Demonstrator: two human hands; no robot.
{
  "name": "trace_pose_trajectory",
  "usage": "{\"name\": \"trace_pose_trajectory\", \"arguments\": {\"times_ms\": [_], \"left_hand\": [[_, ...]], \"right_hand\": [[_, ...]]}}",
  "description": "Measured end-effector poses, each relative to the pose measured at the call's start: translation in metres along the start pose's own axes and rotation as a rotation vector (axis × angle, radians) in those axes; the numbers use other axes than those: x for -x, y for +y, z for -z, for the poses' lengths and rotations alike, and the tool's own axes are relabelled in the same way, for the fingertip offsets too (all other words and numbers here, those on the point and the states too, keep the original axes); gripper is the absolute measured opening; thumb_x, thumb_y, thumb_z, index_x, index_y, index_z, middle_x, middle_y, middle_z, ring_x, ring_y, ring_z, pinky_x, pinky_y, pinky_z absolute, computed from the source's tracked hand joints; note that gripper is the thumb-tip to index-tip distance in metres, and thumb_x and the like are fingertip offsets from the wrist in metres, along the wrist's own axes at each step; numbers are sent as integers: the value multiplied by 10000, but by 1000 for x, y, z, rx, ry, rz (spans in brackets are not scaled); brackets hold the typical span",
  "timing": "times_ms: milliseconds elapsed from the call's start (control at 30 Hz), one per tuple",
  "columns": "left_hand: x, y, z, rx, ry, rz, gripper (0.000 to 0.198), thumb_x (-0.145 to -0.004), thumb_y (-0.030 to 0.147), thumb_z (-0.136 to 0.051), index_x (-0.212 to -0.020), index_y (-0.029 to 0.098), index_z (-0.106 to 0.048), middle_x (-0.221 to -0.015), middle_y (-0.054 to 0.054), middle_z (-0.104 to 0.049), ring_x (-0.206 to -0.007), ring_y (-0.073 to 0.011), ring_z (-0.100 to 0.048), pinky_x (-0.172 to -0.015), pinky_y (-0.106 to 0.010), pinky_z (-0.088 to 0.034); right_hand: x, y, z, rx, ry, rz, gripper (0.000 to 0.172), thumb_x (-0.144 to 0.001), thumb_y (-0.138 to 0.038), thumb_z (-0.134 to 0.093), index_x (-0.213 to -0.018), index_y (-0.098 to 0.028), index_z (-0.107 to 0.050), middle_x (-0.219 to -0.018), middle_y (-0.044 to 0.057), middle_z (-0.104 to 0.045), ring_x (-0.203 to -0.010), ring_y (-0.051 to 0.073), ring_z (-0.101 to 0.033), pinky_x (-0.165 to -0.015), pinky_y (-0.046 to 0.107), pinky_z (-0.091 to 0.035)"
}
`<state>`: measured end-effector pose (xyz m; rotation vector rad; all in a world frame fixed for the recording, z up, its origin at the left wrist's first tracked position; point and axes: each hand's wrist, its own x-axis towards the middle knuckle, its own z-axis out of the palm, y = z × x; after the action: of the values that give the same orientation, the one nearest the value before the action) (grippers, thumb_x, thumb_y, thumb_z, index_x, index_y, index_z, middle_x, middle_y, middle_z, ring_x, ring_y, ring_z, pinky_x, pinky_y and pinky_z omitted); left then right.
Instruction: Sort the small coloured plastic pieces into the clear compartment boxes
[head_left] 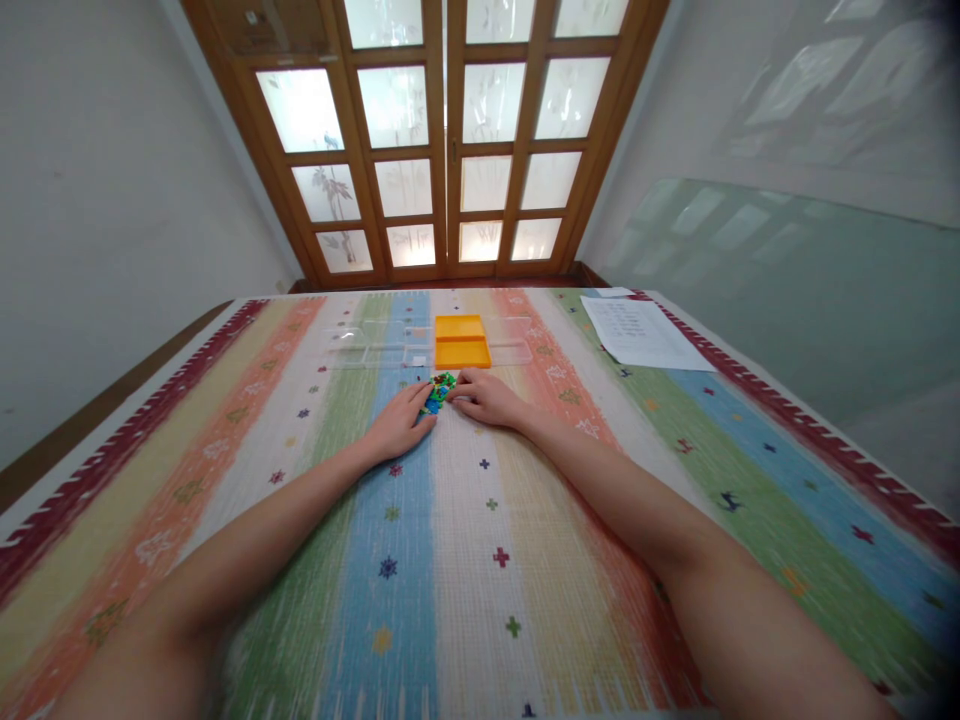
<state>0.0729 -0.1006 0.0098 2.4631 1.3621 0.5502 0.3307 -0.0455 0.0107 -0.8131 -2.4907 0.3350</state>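
A small heap of green, blue and brown pieces (442, 386) lies on the striped tablecloth between my hands; the pieces are too small to name. My left hand (401, 423) rests at the heap's left side, fingers stretched out and thumb apart, the fingertips touching its edge. From the right, my right hand (486, 396) reaches to the same heap with bent fingers drawn together. Whatever is at its fingertips is hidden or too small to make out. Just beyond the heap sits an orange two-part tray (462, 341), its compartments facing up.
Clear plastic cases (360, 345) lie left of the orange tray, and another clear case (511, 341) is at its right. Printed paper sheets (641, 332) lie at the table's far right. Behind the table stand wooden doors (446, 150) with frosted panes.
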Motion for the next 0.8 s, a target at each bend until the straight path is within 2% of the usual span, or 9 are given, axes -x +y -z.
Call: {"name": "trace_pose_trajectory", "arguments": {"times_ms": [200, 533, 700, 800], "left_hand": [[-1, 0, -1, -44, -15, -44, 645, -994, 424, -529, -1583, 187, -414, -1653, -149, -404, -1536, -297, -373, -1290, -493, -291], [0, 2, -7, -35, -2, -19, 650, -984, 422, -540, -1583, 207, -408, -1660, -153, -389, -1546, -306, -357, -1286, -514, -290], [-4, 12, -16, -21, 23, 24, 691, -971, 421, -543, -1592, 164, -385, -1671, -179, -357, -1558, -318, -331, -1291, -511, -278], [-8, 21, -23, -16, 31, 41, 686, -958, 402, -553, -1579, 154, -400, -1663, -190, -368, -1555, -330, -336, -1290, -530, -275]], "right_hand": [[1, 0, 0, 78, 10, -28, 240, -1006, -272, -595, -1159, -244, -778, -1072, 87, -657, -1006, 224, -592, -909, 352, -454], [-1, 3, -3, 123, 20, -47, 260, -1027, -268, -568, -1191, -232, -766, -1125, 103, -684, -1066, 232, -607, -956, 369, -467], [-4, 9, -6, -5, 56, -29, 315, -1051, -230, -502, -1255, -225, -742, -1232, 107, -710, -1150, 228, -627, -1021, 379, -474], [-4, 15, -5, -133, 101, -87, 312, -1048, -220, -498, -1241, -233, -742, -1219, 85, -737, -1129, 212, -657, -1008, 364, -490]]}}
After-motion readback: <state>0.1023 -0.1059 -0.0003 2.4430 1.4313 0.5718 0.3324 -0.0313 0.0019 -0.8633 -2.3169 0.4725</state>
